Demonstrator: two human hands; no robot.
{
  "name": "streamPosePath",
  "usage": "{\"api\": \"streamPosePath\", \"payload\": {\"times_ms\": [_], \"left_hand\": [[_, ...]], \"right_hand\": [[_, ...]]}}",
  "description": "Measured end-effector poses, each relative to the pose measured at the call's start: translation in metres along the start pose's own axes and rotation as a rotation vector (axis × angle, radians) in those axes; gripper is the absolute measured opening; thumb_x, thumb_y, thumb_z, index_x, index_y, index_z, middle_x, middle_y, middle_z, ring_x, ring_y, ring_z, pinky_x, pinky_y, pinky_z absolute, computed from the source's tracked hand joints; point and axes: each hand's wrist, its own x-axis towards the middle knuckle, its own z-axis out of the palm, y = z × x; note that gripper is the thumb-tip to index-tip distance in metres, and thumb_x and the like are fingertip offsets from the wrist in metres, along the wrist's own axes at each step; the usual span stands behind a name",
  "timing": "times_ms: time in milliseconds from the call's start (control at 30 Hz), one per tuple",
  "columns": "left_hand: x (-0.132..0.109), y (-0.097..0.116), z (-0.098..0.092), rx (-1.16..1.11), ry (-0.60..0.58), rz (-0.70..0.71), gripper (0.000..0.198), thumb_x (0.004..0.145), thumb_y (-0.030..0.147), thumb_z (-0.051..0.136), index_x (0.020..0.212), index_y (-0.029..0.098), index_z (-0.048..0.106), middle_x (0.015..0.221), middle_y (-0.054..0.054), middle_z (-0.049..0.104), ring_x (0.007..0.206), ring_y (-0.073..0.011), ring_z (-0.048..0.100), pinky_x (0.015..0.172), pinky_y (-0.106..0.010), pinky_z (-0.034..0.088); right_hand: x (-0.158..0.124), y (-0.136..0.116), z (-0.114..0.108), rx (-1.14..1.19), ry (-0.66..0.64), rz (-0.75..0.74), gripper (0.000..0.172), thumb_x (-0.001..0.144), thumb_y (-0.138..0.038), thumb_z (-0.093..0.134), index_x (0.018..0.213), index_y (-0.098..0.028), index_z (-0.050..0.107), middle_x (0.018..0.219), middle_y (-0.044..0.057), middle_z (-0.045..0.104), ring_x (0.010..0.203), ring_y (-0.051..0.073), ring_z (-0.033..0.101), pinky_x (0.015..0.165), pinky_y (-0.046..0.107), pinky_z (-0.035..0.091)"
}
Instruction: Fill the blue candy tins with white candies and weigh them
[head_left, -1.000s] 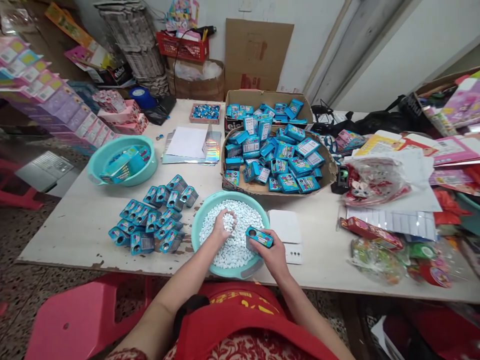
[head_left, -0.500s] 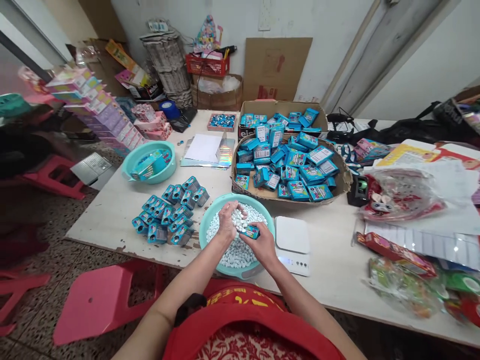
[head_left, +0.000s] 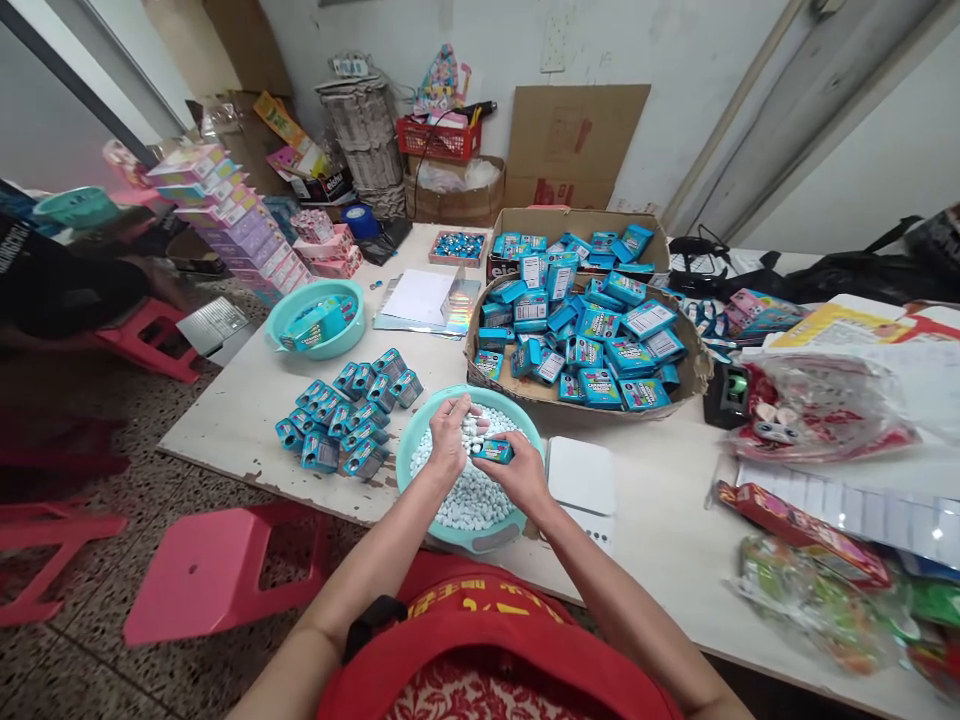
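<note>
My right hand (head_left: 520, 470) grips a small blue candy box (head_left: 494, 451) on its side over a turquoise basin (head_left: 406, 470). Cupped against the box's end, my left hand (head_left: 449, 435) holds several white candies (head_left: 471, 432) in its curled fingers. Loose white candies (head_left: 472, 500) fill the basin below both hands. Left of the basin, a cluster of blue boxes (head_left: 322, 452) stands on the table with round holes showing at their ends. A white scale (head_left: 580, 475) is just right of the basin.
Behind the basin, cardboard trays (head_left: 480, 385) hold many blue boxes. Another turquoise basin (head_left: 319, 345) with boxes stands back left, near stacked colourful boxes (head_left: 240, 225). Plastic bags (head_left: 817, 410) and papers lie at right. A pink stool (head_left: 195, 575) is at the table's front left.
The view has shifted slightly. My left hand has fewer candies showing in it, and its fingers are closer to the box's end. My right hand still grips the blue candy box.
</note>
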Motion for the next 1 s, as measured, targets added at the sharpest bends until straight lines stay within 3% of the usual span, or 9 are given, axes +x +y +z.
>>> {"api": "streamPosePath", "payload": {"times_ms": [367, 567, 733, 1000], "left_hand": [[0.001, 0.000, 0.007, 0.021, -0.057, 0.102, 0.039, 0.069, 0.047, 0.071, 0.059, 0.016, 0.050, 0.053, 0.001, 0.054, 0.048, -0.0112, 0.054, 0.049, -0.023, 0.042], [0.002, 0.003, 0.011, 0.035, -0.056, 0.099, 0.034, 0.069, 0.045, 0.071, 0.067, 0.016, 0.054, 0.061, 0.000, 0.060, 0.054, -0.0126, 0.058, 0.053, -0.024, 0.044], [0.002, 0.005, 0.015, 0.026, -0.049, 0.149, 0.035, 0.072, 0.047, 0.068, 0.065, 0.017, 0.051, 0.055, 0.002, 0.055, 0.047, -0.0102, 0.054, 0.050, -0.022, 0.042], [0.004, 0.008, 0.015, 0.048, -0.081, 0.075, 0.044, 0.078, 0.057, 0.059, 0.062, 0.017, 0.053, 0.048, 0.000, 0.052, 0.045, -0.0130, 0.056, 0.047, -0.023, 0.041]], "right_hand": [[0.008, 0.001, -0.001, 0.042, 0.002, 0.017, 0.034, 0.064, -0.046, 0.073, 0.085, -0.020, 0.066, 0.084, 0.003, 0.066, 0.080, 0.022, 0.061, 0.073, 0.033, 0.046], [0.012, -0.002, -0.002, 0.071, 0.004, 0.008, 0.034, 0.064, -0.046, 0.074, 0.086, -0.021, 0.066, 0.088, 0.004, 0.066, 0.084, 0.023, 0.062, 0.076, 0.035, 0.047], [0.014, -0.004, -0.004, 0.084, -0.003, -0.002, 0.034, 0.065, -0.045, 0.074, 0.086, -0.020, 0.066, 0.085, 0.003, 0.065, 0.083, 0.023, 0.062, 0.076, 0.035, 0.047], [0.014, -0.001, -0.001, 0.161, -0.017, 0.021, 0.035, 0.064, -0.045, 0.075, 0.088, -0.021, 0.066, 0.088, 0.002, 0.065, 0.084, 0.021, 0.061, 0.077, 0.034, 0.047]]}}
